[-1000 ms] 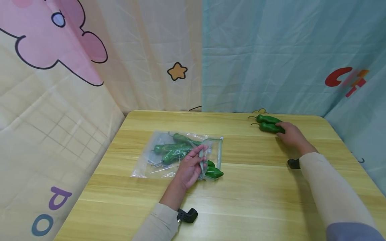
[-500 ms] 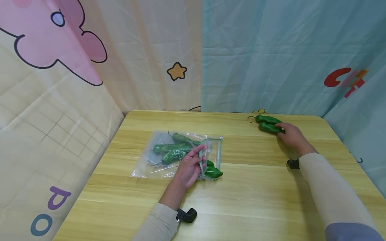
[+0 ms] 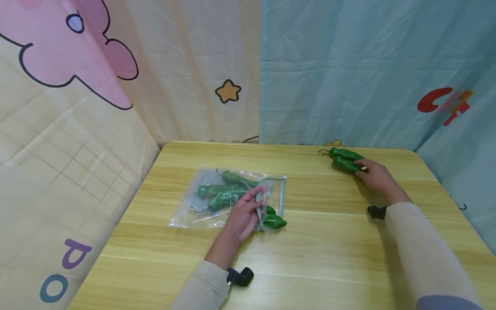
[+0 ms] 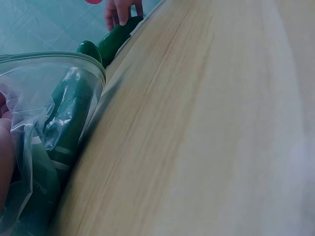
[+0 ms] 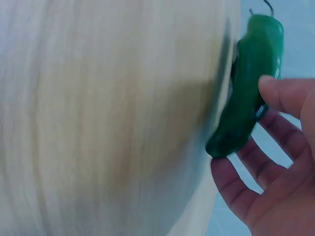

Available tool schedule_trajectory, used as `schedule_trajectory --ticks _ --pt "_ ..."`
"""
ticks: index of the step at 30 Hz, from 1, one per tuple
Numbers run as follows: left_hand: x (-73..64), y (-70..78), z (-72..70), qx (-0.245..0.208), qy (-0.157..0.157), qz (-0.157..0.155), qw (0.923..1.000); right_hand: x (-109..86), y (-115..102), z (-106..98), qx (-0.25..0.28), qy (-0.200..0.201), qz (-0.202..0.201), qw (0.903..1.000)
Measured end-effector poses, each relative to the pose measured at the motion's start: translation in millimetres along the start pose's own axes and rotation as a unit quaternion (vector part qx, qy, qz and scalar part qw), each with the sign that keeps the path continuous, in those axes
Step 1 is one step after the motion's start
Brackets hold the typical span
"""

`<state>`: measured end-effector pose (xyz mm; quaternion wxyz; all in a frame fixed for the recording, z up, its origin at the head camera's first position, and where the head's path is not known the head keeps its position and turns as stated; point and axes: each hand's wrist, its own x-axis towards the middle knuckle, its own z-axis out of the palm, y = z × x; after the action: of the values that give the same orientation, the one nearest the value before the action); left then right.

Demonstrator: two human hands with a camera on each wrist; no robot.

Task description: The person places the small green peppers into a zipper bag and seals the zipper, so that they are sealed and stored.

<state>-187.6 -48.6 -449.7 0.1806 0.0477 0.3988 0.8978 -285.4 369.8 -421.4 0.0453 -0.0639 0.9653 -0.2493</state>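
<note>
My left hand (image 3: 243,217) holds the near edge of the mouth of a clear zip bag (image 3: 277,189), which lies on its side with the opening to the right. Inside are several long green peppers (image 3: 221,190); the tip of one pepper (image 3: 276,222) shows at the opening. At the back right, my right hand (image 3: 376,175) pinches the tip end of another green pepper (image 5: 251,73), thumb on one side and fingers on the other. Beside it lies a second loose pepper (image 3: 344,153), partly hidden in the right wrist view.
The wooden table (image 3: 310,262) ends at a back edge just behind the loose peppers. Printed curtains (image 3: 348,77) hang behind it and along both sides. A black wrist camera (image 3: 241,277) sits at the left sleeve cuff.
The pepper in my right hand has turned slightly, its stem end swinging back against the other loose pepper. My left hand and the bag stay where they were.
</note>
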Motion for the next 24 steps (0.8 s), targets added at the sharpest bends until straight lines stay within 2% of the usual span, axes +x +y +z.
schedule_trajectory --ticks 6,13,24 --pt "0.7 0.3 0.1 0.001 0.001 -0.003 1.0000 -6.9 -2 2 0.031 -0.035 0.000 0.9989" --pt "0.8 0.0 0.9 0.002 0.002 -0.003 1.0000 -19.2 -9 7 0.054 -0.042 -0.032 0.9971" --pt "0.2 0.4 1.6 0.005 0.010 -0.002 0.9999 -31.7 -30 12 0.053 -0.056 -0.061 0.9952"
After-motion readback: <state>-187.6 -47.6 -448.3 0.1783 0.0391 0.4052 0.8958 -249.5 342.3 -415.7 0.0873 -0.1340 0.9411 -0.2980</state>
